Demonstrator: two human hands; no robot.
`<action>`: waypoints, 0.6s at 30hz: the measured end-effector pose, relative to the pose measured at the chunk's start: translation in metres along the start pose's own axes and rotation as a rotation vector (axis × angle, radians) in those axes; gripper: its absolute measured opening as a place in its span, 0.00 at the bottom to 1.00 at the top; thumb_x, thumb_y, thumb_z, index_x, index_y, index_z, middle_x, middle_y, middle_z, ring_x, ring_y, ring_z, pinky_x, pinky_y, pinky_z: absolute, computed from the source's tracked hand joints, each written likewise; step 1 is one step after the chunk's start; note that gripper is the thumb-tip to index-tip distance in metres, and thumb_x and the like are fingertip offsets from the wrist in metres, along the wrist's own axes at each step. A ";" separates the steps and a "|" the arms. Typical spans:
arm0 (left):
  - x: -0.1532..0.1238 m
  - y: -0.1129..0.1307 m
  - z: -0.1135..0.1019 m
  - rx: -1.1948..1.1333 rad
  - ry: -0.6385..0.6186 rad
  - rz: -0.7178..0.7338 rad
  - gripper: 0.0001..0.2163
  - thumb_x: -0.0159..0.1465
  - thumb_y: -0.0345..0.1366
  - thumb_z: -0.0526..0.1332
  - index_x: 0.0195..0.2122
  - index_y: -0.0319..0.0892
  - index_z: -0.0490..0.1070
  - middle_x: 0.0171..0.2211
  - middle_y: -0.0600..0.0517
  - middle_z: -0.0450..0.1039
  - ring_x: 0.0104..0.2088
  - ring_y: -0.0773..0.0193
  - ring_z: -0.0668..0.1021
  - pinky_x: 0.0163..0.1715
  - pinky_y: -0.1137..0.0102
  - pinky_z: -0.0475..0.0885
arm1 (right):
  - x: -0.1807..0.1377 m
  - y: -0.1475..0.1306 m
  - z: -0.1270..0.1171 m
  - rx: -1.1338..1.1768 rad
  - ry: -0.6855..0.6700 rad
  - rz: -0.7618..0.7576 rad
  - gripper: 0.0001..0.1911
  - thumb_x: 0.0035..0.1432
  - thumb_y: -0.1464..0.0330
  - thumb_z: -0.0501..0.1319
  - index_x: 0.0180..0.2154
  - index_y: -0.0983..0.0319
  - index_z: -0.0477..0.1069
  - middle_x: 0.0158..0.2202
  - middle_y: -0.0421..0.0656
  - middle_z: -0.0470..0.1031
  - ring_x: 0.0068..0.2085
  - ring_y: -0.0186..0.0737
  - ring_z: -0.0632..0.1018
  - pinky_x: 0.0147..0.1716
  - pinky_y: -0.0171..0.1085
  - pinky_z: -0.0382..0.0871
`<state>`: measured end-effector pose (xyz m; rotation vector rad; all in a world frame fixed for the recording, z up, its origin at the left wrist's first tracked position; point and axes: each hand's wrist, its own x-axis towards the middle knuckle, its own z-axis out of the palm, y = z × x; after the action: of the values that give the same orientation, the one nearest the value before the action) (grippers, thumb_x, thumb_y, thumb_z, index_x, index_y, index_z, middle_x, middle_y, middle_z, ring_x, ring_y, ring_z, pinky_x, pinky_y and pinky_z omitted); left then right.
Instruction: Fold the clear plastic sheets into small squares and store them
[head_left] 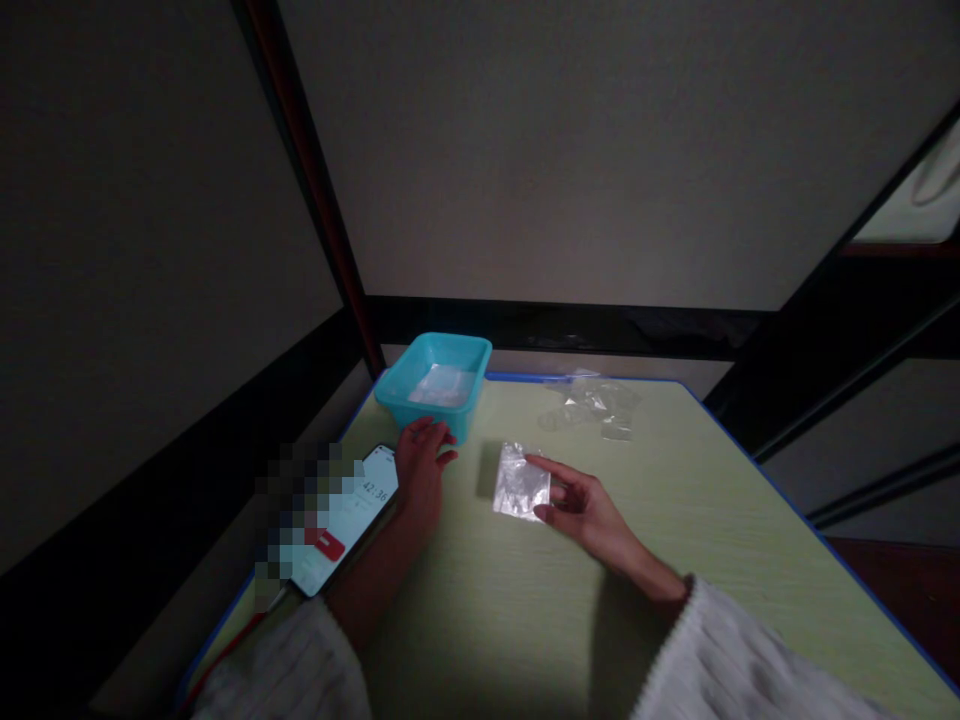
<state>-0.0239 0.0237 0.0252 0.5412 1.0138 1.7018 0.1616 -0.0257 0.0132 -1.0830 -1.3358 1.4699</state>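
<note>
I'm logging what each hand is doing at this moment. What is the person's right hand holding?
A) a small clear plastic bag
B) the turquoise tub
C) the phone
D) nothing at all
A: the right hand pinches a small clear plastic bag just above the green table, while the left hand rests near the turquoise tub, beside the phone.

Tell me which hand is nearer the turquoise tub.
Left. The left hand lies on the table just in front of the turquoise tub, fingers at its near wall. The right hand is farther right, holding a small clear plastic bag.
</note>
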 end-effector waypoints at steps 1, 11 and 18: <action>0.002 0.001 0.000 -0.013 0.011 -0.009 0.16 0.42 0.32 0.68 0.30 0.40 0.63 0.21 0.59 0.70 0.21 0.72 0.73 0.20 0.79 0.64 | 0.000 0.000 0.000 -0.006 0.001 -0.003 0.33 0.39 0.71 0.64 0.51 0.66 0.62 0.18 0.30 0.59 0.20 0.26 0.57 0.21 0.30 0.51; 0.009 0.012 0.001 -0.107 0.032 -0.091 0.10 0.46 0.29 0.66 0.26 0.39 0.64 0.19 0.60 0.68 0.18 0.76 0.71 0.16 0.81 0.61 | 0.001 0.005 -0.002 -0.016 -0.013 -0.032 0.31 0.40 0.71 0.65 0.51 0.62 0.65 0.20 0.33 0.64 0.21 0.28 0.61 0.21 0.31 0.54; 0.012 0.014 0.002 -0.155 0.022 -0.118 0.09 0.49 0.28 0.65 0.24 0.39 0.64 0.19 0.60 0.68 0.19 0.75 0.72 0.16 0.81 0.62 | 0.001 0.004 -0.003 -0.034 -0.004 -0.031 0.31 0.41 0.71 0.64 0.51 0.63 0.65 0.18 0.31 0.60 0.20 0.27 0.58 0.20 0.30 0.52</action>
<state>-0.0344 0.0341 0.0361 0.3564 0.9032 1.6678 0.1637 -0.0242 0.0091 -1.0771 -1.3789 1.4325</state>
